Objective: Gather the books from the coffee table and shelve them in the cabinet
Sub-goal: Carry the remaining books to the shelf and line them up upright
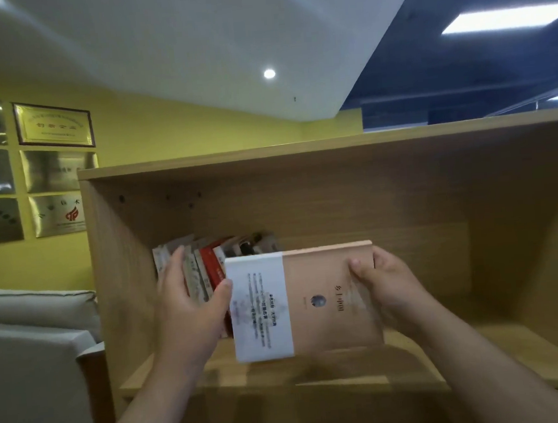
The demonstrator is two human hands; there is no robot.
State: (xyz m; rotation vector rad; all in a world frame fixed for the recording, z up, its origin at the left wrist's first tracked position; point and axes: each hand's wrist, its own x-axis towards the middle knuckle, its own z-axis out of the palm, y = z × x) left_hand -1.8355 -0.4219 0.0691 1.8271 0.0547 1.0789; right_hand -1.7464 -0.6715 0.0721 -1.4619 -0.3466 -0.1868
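A tan book [324, 294] with a white paper band round one end hangs in front of the wooden cabinet's [267, 160] open shelf compartment. My right hand [383, 286] grips its right edge, thumb on the cover. My left hand [191, 305] is at the book's left edge, thumb touching the white band, its straight fingers resting against a row of books [208, 260] that lean at the left of the shelf. The held book hides part of that row.
The shelf board [499, 354] has free room to the right of the leaning books. A grey sofa [31, 347] stands left of the cabinet. Framed plaques [54, 125] hang on the yellow wall behind it.
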